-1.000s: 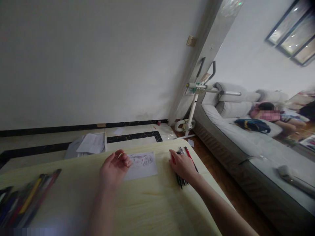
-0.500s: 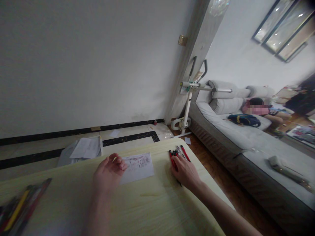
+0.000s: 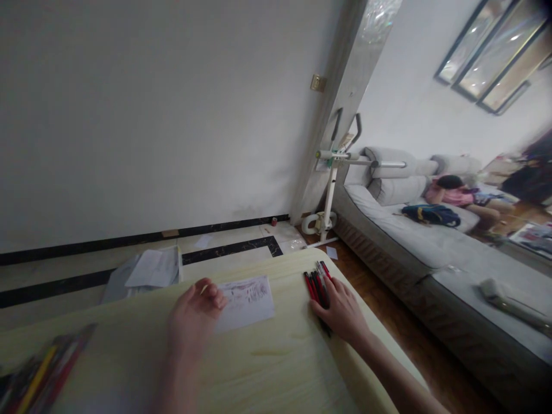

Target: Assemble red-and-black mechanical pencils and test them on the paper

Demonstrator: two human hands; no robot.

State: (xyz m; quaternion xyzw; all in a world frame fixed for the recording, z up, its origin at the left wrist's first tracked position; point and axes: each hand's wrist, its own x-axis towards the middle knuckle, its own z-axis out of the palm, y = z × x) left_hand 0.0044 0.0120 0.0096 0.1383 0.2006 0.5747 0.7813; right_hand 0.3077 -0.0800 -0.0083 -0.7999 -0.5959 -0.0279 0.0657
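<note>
Near the table's far right corner, my right hand (image 3: 342,310) is closed around a bunch of red and black pens (image 3: 313,287), thumb on their left and fingers on their right. The pens lie side by side on the pale yellow table (image 3: 276,374); a clear one is among them. My left hand (image 3: 199,305) rests at the left edge of a white sheet of paper (image 3: 250,313) with dark reddish scribbles. Its fingers are loosely curled, and nothing shows in them. Motion blurs the left forearm.
More pens or pencils (image 3: 43,368), one yellow, lie blurred at the table's left. Beyond the far edge stands a box with papers (image 3: 153,268). A grey sofa (image 3: 401,241) with a backpack (image 3: 431,215) and a seated person is at right, behind a white exercise machine (image 3: 330,195).
The red pen that lay apart on the right is now close against the others, under my right fingers. My left hand keeps its curled pose. The whole view has shifted slightly.
</note>
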